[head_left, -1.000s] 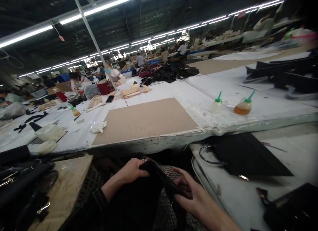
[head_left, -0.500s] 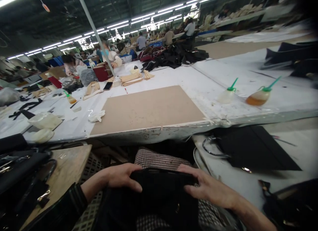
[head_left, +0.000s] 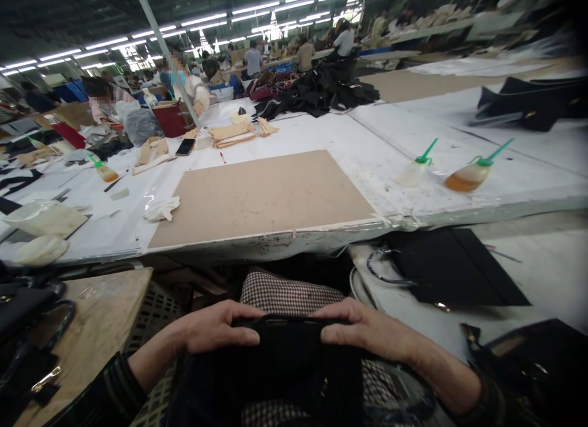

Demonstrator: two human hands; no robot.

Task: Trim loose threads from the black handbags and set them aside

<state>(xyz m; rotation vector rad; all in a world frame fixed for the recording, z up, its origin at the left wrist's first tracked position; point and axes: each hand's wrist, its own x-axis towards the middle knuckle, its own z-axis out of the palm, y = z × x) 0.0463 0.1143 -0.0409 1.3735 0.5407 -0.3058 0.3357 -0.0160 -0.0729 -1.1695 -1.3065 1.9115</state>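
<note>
A black bag [head_left: 289, 362] rests on my lap, over a checked cloth [head_left: 285, 292]. My left hand [head_left: 223, 329] grips the left part of its upper edge, thumb on the near side and fingers behind. On the right part of the same edge my right hand [head_left: 365, 329] holds it the same way, the thumb pointing inward. Between the two thumbs a stretch of the edge shows. The lower part of the bag is too dark to make out in detail.
Ahead is a white table with a tan board [head_left: 266, 197]. Two squeeze bottles, one pale [head_left: 416, 170] and one with amber liquid [head_left: 466, 176], stand on it. Black bags [head_left: 459, 268] lie on the right side surface; more [head_left: 27, 317] are at left. People work farther back.
My right hand has slid inward along the bag's edge, nearer my left hand, and its thumb now presses on the near side. The view has shifted slightly right.
</note>
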